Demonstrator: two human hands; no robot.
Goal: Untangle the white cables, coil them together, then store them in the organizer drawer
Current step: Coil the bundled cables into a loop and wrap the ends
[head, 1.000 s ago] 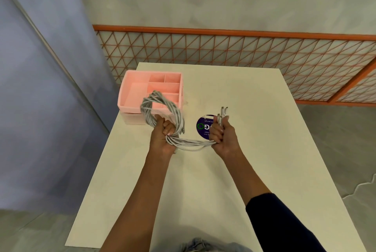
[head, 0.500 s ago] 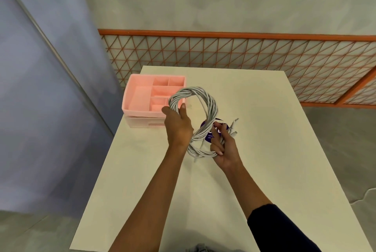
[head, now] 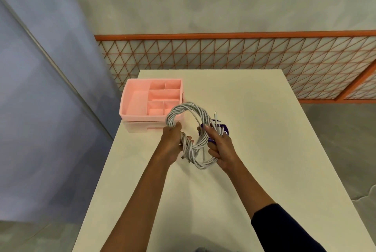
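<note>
The white cables (head: 186, 109) form one twisted ring held upright above the table. My left hand (head: 171, 144) grips the ring's left side. My right hand (head: 218, 148) grips its right side, with the loose plug ends (head: 217, 123) sticking up past my fingers. The pink organizer (head: 134, 99) sits at the table's far left, its top tray split into several compartments, all bare. A pale drawer front (head: 142, 126) shows under the tray, shut. The ring's top overlaps the organizer's near right corner in view.
The white table (head: 254, 140) runs away from me, with a purple round sticker (head: 222, 131) partly hidden behind my right hand. An orange lattice fence (head: 244, 58) stands beyond the far edge. A blue-grey wall panel (head: 40, 89) is close on the left.
The coil has gone from a small loop with a straight tail between my hands to one large ring. My hands came closer together, then shifted to grip opposite sides of it.
</note>
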